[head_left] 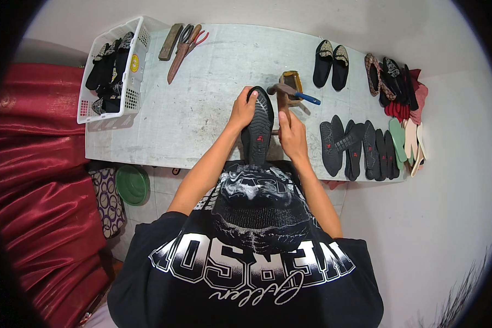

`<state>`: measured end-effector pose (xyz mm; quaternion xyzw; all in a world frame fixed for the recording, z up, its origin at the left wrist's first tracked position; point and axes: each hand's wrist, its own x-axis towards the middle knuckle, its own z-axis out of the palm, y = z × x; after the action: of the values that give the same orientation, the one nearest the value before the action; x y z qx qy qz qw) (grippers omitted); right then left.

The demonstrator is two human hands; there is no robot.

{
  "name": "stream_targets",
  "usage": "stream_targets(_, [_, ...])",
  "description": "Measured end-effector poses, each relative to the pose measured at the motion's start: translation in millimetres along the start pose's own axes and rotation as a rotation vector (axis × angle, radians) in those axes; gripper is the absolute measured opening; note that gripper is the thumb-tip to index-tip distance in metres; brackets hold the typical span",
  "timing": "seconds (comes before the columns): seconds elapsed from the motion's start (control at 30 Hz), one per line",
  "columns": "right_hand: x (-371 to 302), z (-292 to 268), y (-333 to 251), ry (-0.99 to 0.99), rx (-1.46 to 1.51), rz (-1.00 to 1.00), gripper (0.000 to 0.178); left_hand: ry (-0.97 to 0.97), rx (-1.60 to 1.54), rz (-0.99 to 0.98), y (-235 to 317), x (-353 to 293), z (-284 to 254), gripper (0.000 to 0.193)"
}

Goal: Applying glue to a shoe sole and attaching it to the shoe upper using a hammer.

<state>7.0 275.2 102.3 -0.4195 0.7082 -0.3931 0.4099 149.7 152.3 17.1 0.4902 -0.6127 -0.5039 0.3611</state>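
Note:
A black shoe (259, 117) is held upright with its ridged sole facing me, near the front edge of the table. My left hand (242, 111) is closed around its side, thumb on the sole's edge near the toe. Just to the right, my right hand (293, 135) grips a hammer (282, 101) by its wooden handle. The hammer's head is up beside the shoe's toe, apart from the sole. Behind the hammer stands a yellow-rimmed container (292, 81) with dark stains, and a blue-handled tool (310, 99) reaches out past it; its other end is hidden.
A white basket (136, 60) of shoes stands at the left, beside a block (171, 42), scissors in a sheath and red-handled pliers (197, 42). Finished-looking shoes (322, 64) sit far right. Several black soles (332, 147) and pale insoles (410, 139) line the right front edge.

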Motion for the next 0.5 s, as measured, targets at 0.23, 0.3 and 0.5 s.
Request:
stream_targets(0.23, [-20,1,0,0.007,-0.024,0.021,0.047,0.114,0.188,-0.012,29,-11,6,0.033])
stream_targets(0.3, [-26,9,6,0.099,-0.031,-0.127,0.049,0.138,0.182,0.038,29,-12,5,0.031])
stream_targets(0.5, [-31,0,-6,0.037,-0.04,0.012,0.041,0.127,0.19,0.043,29,-11,5,0.032])
